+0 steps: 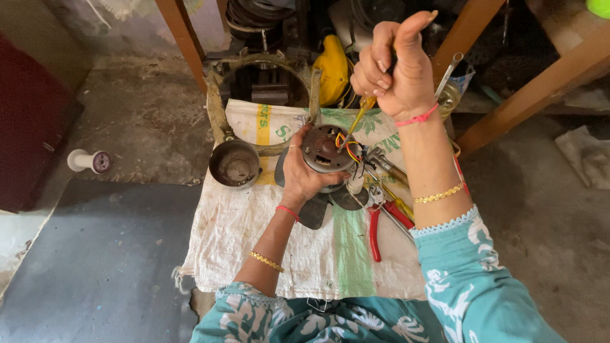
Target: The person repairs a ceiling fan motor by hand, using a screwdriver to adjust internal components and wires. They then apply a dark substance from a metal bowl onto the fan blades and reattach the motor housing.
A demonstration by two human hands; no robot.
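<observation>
Gripping a small round electric motor (pixel 325 149), the left hand (pixel 304 171) wraps its fingers around the dark metal housing from the side and holds it above a white woven sack (pixel 254 241) spread on the floor. Judged by look: the motor is dense and rigid, heavy for its size, with a dusty casing that gives fair grip. Best hold is around the body, as now; the thin red and yellow wires (pixel 347 147) at its top look fragile and should carry no load. The right hand (pixel 395 67) is closed in a fist around a yellow-handled screwdriver (pixel 359 115), thumb raised, tip angled down into the motor's top face. Red-handled pliers (pixel 380 219) lie just beside the motor. A round metal cap (pixel 234 164) sits to the left.
</observation>
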